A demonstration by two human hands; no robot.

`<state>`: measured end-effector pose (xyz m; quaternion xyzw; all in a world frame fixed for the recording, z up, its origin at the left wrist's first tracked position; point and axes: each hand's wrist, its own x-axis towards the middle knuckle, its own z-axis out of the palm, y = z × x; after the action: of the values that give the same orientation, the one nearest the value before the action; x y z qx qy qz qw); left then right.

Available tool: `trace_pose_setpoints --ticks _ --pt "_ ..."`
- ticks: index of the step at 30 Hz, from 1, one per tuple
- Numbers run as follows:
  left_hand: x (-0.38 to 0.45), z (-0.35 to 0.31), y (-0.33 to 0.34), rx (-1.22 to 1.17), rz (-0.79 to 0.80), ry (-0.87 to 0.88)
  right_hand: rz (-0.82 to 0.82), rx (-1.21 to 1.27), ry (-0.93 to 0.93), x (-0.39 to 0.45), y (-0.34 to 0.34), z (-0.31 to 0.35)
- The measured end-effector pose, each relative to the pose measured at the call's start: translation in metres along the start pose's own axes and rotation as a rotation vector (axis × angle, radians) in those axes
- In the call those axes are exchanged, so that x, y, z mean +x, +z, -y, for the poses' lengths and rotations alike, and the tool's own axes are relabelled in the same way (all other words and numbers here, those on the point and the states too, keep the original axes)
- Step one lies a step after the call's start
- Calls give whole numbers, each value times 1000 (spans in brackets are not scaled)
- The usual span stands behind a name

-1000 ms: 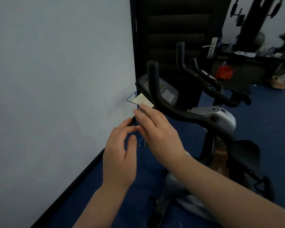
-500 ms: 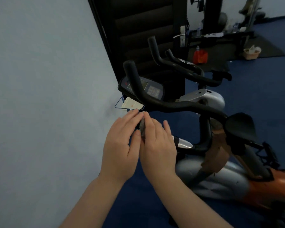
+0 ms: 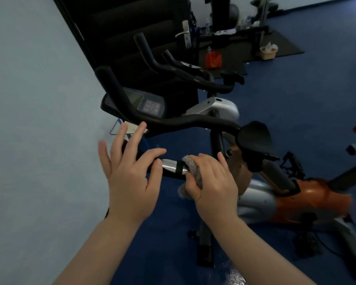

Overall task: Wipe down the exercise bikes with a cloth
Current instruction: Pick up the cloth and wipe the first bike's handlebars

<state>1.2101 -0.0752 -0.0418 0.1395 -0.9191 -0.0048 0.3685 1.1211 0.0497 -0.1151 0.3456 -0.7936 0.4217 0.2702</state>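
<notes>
Pale blue wall [image 3: 35,99], dark door [image 3: 136,27], blue floor [image 3: 308,95].

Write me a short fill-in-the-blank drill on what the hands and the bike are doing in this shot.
1. The grey cloth is gripped by the ____ hand.
2. The left hand has its fingers spread and holds ____.
3. The right hand presses the cloth against the bike's ____, beside its silver patch.
4. The floor is coloured ____.

Missing words: right; nothing; handlebar; blue
</notes>
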Motion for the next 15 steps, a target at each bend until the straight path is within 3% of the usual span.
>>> trace_pose_setpoints --ticks 5,8,10,15 --pt "0 -21 14 6 72 56 98 52 121 7 -11 -1" --pt "0 -28 19 -16 174 41 140 201 360 16 -13 8" --pt "0 -30 21 8 209 26 100 223 472 24 -12 15" --pt "-2 -27 23 -2 189 30 -68 223 422 13 -13 28"
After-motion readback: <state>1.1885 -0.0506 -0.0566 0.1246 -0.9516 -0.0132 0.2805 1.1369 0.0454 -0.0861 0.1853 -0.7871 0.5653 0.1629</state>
